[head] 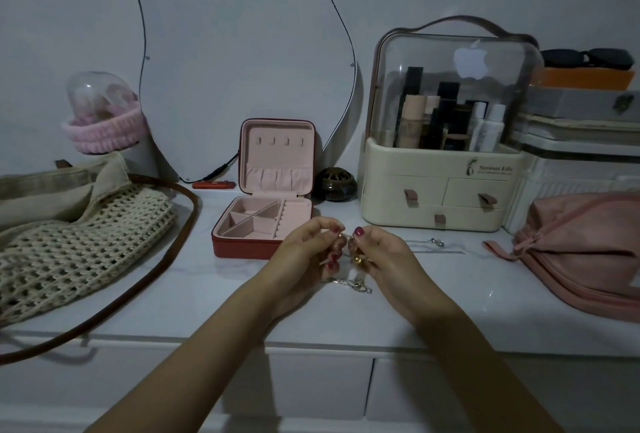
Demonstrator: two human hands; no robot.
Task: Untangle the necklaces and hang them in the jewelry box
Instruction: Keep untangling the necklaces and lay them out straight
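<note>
A red jewelry box (pixel 242 247) with a pink lining stands open at the middle of the white dresser top, its lid upright with several small hooks (pixel 280 141). Just in front and to the right of it, my left hand (pixel 308 252) and my right hand (pixel 379 254) meet above the surface. Both pinch a tangled gold necklace (pixel 351 249) between thumb and fingers. A silver chain (pixel 353 284) lies on the top beneath my hands. Another thin silver necklace (pixel 437 243) with a small pendant lies to the right.
A crochet bag (pixel 69 245) with a brown strap lies at the left. A cream cosmetics organiser (pixel 440 197) with a clear dome stands at the back right, a pink pouch (pixel 581 252) at the far right. A small dark jar (pixel 334 184) sits behind the box.
</note>
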